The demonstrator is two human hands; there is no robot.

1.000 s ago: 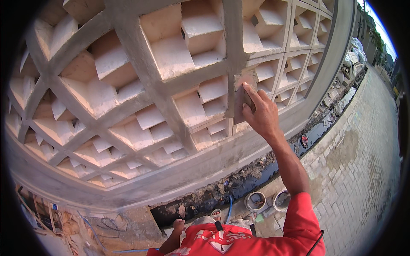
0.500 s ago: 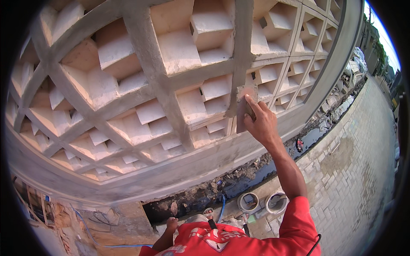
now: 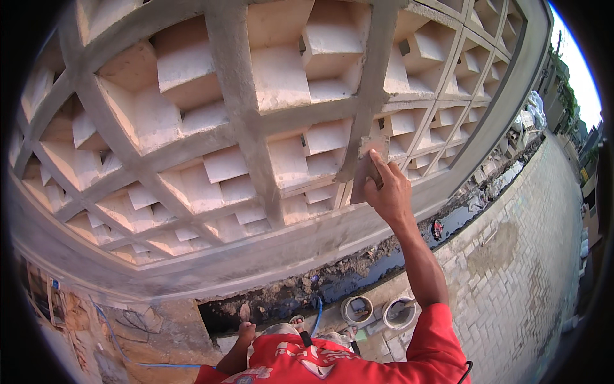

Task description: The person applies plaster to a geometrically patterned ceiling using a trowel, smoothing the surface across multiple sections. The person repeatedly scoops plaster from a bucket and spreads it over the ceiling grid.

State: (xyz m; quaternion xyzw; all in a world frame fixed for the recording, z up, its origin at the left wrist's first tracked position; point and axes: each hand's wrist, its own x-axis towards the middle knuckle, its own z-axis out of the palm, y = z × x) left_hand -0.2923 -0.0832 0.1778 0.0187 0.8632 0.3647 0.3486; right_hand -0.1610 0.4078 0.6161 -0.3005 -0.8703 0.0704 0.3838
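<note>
One hand is at work: the right hand (image 3: 390,185) grips a flat trowel (image 3: 360,185), most fingers curled round it, the index finger stretched out along it — the blade lies on an upright grey strip (image 3: 366,115) of the patterned wall (image 3: 249,115). The step looks like spreading or smoothing; the next move seems to call for light, even pressure. The left hand (image 3: 246,329) hangs low near the ditch (image 3: 281,298) — whether curled or empty, I cannot tell. Compared with a second ago, the trowel sits slightly lower along the strip.

TEXT — white lettering (image 3: 306,349) | ON — red shirt (image 3: 377,366), chest | foreshortened, no word clearly readable
</note>
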